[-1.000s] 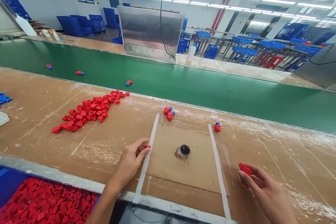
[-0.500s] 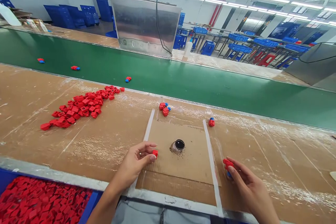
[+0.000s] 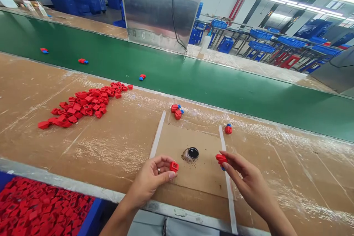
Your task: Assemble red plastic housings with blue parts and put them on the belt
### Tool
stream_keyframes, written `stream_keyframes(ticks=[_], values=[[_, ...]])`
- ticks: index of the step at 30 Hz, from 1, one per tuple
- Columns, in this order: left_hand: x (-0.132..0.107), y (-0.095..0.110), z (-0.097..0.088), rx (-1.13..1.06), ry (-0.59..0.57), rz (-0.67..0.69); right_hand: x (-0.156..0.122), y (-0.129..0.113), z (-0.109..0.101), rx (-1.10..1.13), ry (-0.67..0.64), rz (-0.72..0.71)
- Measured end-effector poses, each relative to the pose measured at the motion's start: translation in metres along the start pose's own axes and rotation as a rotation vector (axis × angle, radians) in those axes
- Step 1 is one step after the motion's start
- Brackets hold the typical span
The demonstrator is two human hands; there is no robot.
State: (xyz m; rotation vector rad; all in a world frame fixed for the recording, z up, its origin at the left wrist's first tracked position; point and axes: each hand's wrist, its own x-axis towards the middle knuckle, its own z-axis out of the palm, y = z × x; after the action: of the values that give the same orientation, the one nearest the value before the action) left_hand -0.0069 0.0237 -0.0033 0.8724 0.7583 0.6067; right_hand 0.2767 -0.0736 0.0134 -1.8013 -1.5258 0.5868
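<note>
On the tabletop (image 3: 298,166), just short of the green belt (image 3: 221,84), a red heap (image 3: 85,103) lies left, out of your way. At the cardboard (image 3: 204,180), your left hand (image 3: 152,179) and right hand (image 3: 247,177) have drawn closer, which seems to bring the work nearer the cup (image 3: 193,152) standing between them. Your left pinches a red block (image 3: 174,166), near-left of the cup; your right, a red-and-blue piece (image 3: 220,158), to its right.

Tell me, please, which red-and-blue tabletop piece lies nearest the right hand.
The lone piece by the right tape strip; two others sit together farther left.
</note>
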Motion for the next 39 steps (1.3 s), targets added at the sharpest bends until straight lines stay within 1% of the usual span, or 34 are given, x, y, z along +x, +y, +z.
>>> stream_keyframes(ticks=[5, 8, 13, 17, 20, 23, 26, 28, 32, 36, 39], values=[[0.0, -0.009, 0.0, 0.054, -0.021, 0.03, 0.016, -0.028, 0.002, -0.23, 0.011, -0.237], [-0.002, -0.012, 0.002, 0.105, -0.03, 0.039, 0.022, -0.037, 0.004, -0.276, -0.028, -0.294], [-0.008, -0.005, 0.007, 0.241, -0.01, 0.107, 0.026, -0.041, 0.007, -0.285, -0.076, -0.307], [-0.01, -0.001, 0.004, 0.237, -0.007, 0.11, 0.025, -0.045, 0.009, -0.25, -0.087, -0.288], [-0.009, -0.004, -0.002, 0.164, -0.047, 0.088, 0.024, -0.047, 0.009, -0.233, -0.07, -0.29], [-0.007, -0.005, -0.005, 0.014, -0.077, 0.073, 0.022, -0.047, 0.008, -0.22, -0.053, -0.288], [-0.007, -0.004, -0.004, -0.138, -0.058, 0.044, 0.02, -0.045, 0.007, -0.218, -0.036, -0.284], [-0.007, -0.003, -0.002, -0.16, -0.029, 0.038, 0.019, -0.044, 0.007, -0.223, -0.022, -0.284], [-0.007, -0.004, -0.001, -0.054, 0.013, 0.069, 0.02, -0.042, 0.008, -0.231, -0.024, -0.292], [-0.006, -0.009, 0.002, 0.082, 0.027, 0.106, 0.024, -0.044, 0.009, -0.261, -0.031, -0.323], [-0.006, -0.013, 0.006, 0.108, 0.031, 0.101, 0.025, -0.045, 0.01, -0.288, -0.028, -0.341]])
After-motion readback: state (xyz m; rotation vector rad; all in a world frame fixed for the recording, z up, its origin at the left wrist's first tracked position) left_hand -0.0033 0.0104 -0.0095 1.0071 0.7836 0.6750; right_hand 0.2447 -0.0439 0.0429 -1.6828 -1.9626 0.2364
